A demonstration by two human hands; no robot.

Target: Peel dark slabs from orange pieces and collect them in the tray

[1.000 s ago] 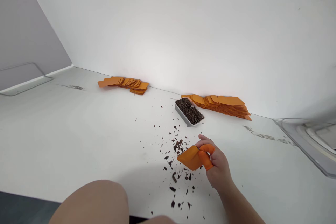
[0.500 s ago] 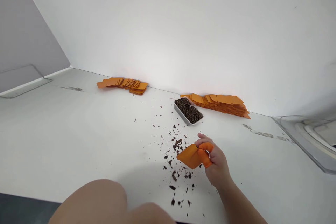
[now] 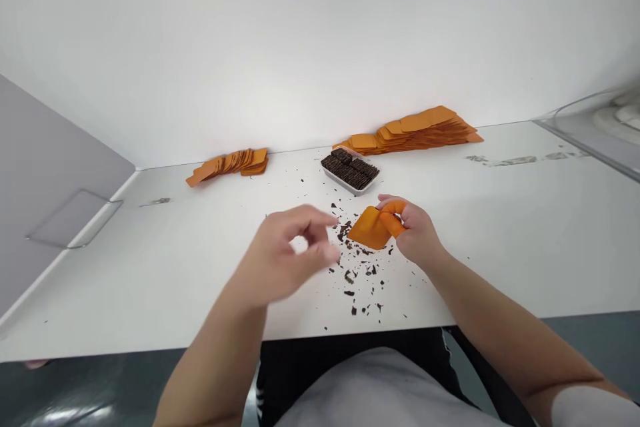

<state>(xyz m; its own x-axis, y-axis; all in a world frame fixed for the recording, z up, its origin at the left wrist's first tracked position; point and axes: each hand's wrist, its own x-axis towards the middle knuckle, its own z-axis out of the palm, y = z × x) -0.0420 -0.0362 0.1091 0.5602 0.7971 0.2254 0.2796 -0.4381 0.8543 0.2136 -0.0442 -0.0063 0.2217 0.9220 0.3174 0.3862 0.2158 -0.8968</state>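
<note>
My right hand (image 3: 417,230), with orange finger covers on the thumb and index finger, pinches a small flat orange paper sleeve (image 3: 370,230) at its right corner, above the table. Left of the sleeve, my left hand (image 3: 293,250) is held over the table with thumb and fingers apart and nothing between them. Dark brown flakes (image 3: 350,273) lie scattered on the white surface under and around the sleeve. Behind the hands stands a shallow pale tray (image 3: 345,185) packed with rows of thin dark brown slices (image 3: 353,170).
A long overlapping pile of orange sleeves (image 3: 425,130) leans along the back wall at right. A smaller row of them (image 3: 230,163) lies at back left. Wire-like frames (image 3: 80,213) and a clear panel (image 3: 590,147) flank the white table (image 3: 125,280).
My left hand and forearm have come further into view, toward the sleeve. The view has tilted and shifted. My right hand keeps its pinch on the orange sleeve.
</note>
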